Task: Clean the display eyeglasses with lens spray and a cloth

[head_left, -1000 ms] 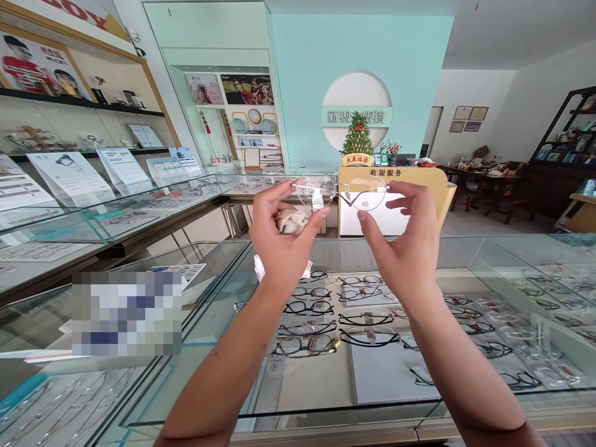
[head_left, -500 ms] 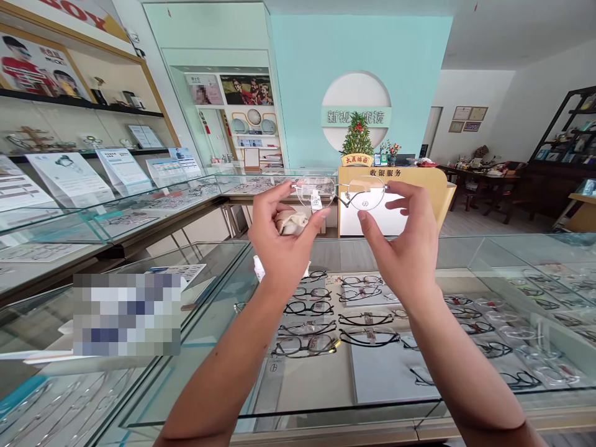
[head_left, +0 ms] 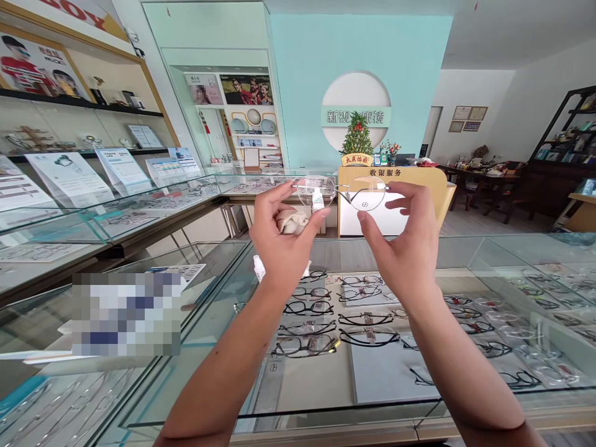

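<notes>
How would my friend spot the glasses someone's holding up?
Find the big glass case. Above it, between the left hand and the right hand, are the glasses, thin-framed and round, with a white tag. Unlike the pairs lying inside the case, they're held up in the air.

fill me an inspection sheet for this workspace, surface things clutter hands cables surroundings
Surface: glass display counter, rows of frames visible through it.
Job's things: thin-rimmed glasses raised above the counter; white tag at one lens.
Clutter: white bottle-like item beside the left wrist; papers further left, partly pixelated.
Hands: left hand holds one end of the glasses plus a pale cloth; right hand at the other end, thumb spread, grip unclear.
Cables: nothing seen.
Surroundings: cashier desk with plant ahead.
</notes>
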The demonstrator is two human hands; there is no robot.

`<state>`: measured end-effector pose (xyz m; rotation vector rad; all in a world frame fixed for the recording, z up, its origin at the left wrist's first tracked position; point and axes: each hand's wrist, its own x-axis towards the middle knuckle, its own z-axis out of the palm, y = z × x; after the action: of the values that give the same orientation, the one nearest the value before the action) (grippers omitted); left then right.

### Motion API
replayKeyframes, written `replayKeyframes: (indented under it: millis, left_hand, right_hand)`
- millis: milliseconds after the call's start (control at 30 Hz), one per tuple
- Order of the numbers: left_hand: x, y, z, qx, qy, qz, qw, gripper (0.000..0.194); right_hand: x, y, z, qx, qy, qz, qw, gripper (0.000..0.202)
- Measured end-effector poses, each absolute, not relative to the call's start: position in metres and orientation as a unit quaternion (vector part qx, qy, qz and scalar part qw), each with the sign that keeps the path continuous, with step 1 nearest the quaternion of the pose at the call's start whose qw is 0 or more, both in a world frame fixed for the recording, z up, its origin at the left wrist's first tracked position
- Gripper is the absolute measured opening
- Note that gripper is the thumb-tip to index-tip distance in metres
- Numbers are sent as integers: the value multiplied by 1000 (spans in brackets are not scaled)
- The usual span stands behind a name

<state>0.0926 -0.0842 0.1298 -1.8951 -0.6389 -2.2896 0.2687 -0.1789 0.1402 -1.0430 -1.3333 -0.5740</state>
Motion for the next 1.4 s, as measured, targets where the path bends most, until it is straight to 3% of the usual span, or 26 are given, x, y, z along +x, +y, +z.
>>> replayKeyframes:
  millis: [567, 800, 933, 1400]
  left_hand:
    - [91, -77, 129, -613, -182, -763, 94, 69]
    - [85, -56, 127, -617, -95, -774, 104, 72]
    - [87, -60, 128, -612, -118, -775, 107, 71]
    - [80, -68, 128, -656, -176, -734, 26, 75]
  right_hand:
    - [268, -177, 141, -446, -597, -189, 640, 47]
    - [267, -181, 143, -421, -611, -173, 648, 40]
    - [267, -181, 143, -405, -608, -163, 663, 36]
    - [275, -173, 141, -373, -609, -106, 692, 24]
